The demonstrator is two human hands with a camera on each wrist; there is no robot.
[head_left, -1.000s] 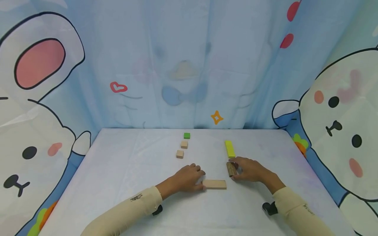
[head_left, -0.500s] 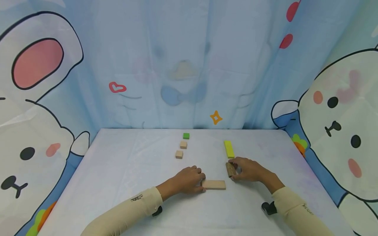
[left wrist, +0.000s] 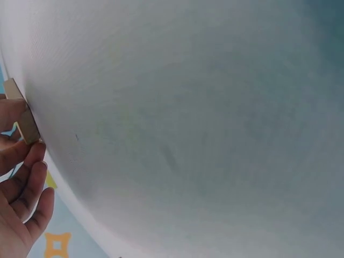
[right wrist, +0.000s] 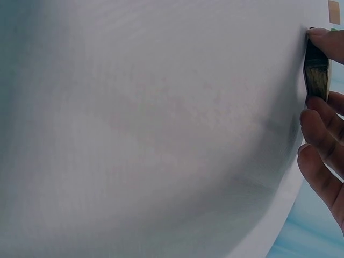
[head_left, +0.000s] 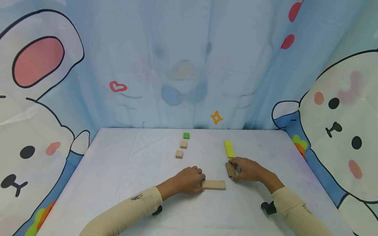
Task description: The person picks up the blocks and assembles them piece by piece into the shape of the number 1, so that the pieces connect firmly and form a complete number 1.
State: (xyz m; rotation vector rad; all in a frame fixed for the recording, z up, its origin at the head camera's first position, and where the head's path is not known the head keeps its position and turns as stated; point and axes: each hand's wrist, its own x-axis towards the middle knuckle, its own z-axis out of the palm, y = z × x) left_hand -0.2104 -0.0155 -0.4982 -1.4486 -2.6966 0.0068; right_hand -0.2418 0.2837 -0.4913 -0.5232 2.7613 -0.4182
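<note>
Pale-blue curtain (head_left: 189, 39) backs a white tabletop (head_left: 133, 157). Right of lower centre, the right hand (head_left: 249, 169) pinches a dark block (head_left: 230, 170), parted only block-wide; left of it, the left hand (head_left: 187, 180) pinches a pale plank (head_left: 214, 185) by its left end. Just above the dark block lies a yellow block (head_left: 229, 149). Aligning pieces seems in hand; the next move probably calls for steady fingers, sparing the yellow neighbour.

The left hand (left wrist: 27, 196) is cut off by the left wrist view's left edge, the right hand (right wrist: 320, 134) by its own view's right edge.
</note>
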